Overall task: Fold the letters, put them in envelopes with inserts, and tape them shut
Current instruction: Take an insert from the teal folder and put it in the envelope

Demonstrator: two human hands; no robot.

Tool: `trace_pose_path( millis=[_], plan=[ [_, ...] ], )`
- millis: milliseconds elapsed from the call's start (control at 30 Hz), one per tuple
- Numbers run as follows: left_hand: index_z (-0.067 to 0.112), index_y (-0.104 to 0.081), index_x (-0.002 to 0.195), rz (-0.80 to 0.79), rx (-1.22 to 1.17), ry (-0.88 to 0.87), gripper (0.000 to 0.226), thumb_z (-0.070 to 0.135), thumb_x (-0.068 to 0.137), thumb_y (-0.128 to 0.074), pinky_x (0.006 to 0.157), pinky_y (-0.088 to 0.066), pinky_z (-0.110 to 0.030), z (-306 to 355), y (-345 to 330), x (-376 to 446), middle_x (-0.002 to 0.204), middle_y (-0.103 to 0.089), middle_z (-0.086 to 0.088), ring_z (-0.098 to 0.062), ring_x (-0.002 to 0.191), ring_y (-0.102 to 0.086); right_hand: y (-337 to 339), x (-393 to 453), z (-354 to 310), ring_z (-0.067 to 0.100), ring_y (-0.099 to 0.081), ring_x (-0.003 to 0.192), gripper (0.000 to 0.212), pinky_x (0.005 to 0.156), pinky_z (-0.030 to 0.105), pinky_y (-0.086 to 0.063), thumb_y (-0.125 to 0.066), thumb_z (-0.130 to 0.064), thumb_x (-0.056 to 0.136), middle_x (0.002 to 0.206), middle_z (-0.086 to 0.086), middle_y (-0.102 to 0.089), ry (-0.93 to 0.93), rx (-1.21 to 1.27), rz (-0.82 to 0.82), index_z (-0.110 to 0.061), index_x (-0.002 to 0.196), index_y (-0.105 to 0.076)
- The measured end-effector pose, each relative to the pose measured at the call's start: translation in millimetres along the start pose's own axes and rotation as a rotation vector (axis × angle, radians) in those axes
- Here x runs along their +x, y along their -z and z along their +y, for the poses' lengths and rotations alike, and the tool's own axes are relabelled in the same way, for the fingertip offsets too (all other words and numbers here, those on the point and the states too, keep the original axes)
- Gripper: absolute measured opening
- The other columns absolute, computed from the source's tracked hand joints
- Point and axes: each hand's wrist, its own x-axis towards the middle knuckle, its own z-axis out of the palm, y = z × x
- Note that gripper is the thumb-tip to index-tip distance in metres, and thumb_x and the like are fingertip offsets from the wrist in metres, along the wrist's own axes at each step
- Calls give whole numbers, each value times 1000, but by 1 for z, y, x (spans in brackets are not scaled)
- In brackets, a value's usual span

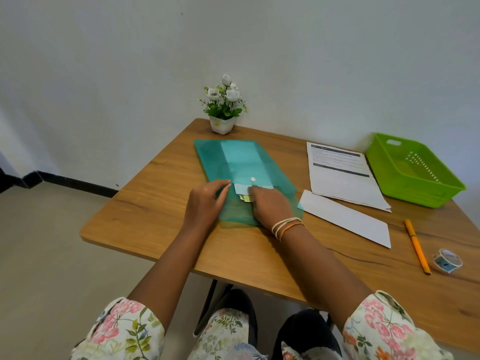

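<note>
1. The left hand (205,203) rests on the near left part of the teal folder (241,165), fingers curled, with the fingertips pinching the edge of the folder's opened flap.
2. The right hand (270,206) lies over the folder's near end, fingers reaching into its mouth and touching the papers (240,189) that stick out there — whether it pinches them or only presses on them I cannot tell.
3. The folder lies flat at the middle of the table (155,203), long axis running away from the person, mouth toward the hands, snap button (253,179) just above the papers.
4. A white envelope (345,218) lies flat just right of the folder, long axis slanting from far left to near right.
5. The letters (342,178) lie in a stack beyond the envelope, printed side up, beside the green basket (413,170).
6. A pencil (417,246) and a tape roll (447,260) lie near the right edge — well apart from both hands.
7. A potted plant (223,110) stands at the far corner.
</note>
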Motion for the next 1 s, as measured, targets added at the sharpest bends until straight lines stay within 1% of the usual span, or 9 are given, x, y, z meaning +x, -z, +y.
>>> trace_pose_path(
  millis=[67,200,367,433,500,567,733,867,1000],
  plan=[
    [7,-74,96,-6,20,3,13,14,86,-67,69,-56,-31,0,-1,0,92,-75,-6,-21,81,-71,0,-2,-1,33,-62,92,26,68,35,-47,-41,-15,93,100,9,-69,2,-101,77,-17,109,-62],
    [8,-74,96,-18,47,23,13,14,87,-67,67,-56,-32,-1,-3,0,90,-75,-7,-24,78,-71,-2,-6,4,34,-62,86,22,63,33,-42,-43,-20,93,91,9,-69,40,-73,127,-15,96,-64],
    [9,-73,96,-33,53,29,13,16,87,-66,66,-56,-33,-3,-4,-1,90,-74,-7,-24,77,-70,6,-12,8,30,-58,107,43,87,39,-49,-53,-41,92,116,10,-65,62,134,32,-13,125,-57],
    [10,-73,95,-34,58,31,12,16,87,-66,66,-55,-33,-3,-4,-1,89,-74,-7,-24,77,-70,6,-11,9,30,-59,105,38,84,39,-51,-53,-39,92,112,9,-66,72,132,46,-14,121,-59],
    [10,-73,96,-44,65,34,12,16,87,-67,66,-55,-34,-2,-5,-1,89,-74,-7,-24,77,-70,4,-11,10,29,-62,94,26,73,36,-52,-48,-33,94,98,7,-68,90,72,80,-15,105,-64],
    [10,-73,96,-60,72,42,12,15,87,-67,65,-55,-34,-2,-6,-2,89,-74,-7,-24,77,-70,1,-13,9,28,-63,87,25,67,35,-50,-46,-29,93,91,7,-70,81,57,132,-15,98,-67],
    [12,-72,100,-124,90,68,15,18,87,-67,70,-53,-33,-2,-8,0,93,-74,-6,-24,83,-69,-10,-28,9,26,-66,79,15,66,33,-51,-60,-22,86,85,6,-72,21,224,316,-14,91,-72],
    [12,-72,103,-156,102,94,18,18,87,-66,74,-53,-33,-2,-8,1,97,-73,-7,-24,87,-68,-9,-39,11,18,-64,77,6,66,32,-53,-68,-19,80,83,1,-71,-16,389,407,-17,85,-69],
    [13,-72,104,-169,108,98,18,19,88,-65,74,-52,-32,-1,-7,1,99,-73,-7,-23,88,-67,-3,-48,10,15,-57,64,8,54,31,-50,-62,-20,82,77,1,-65,-14,475,475,-16,88,-59]
  ],
)
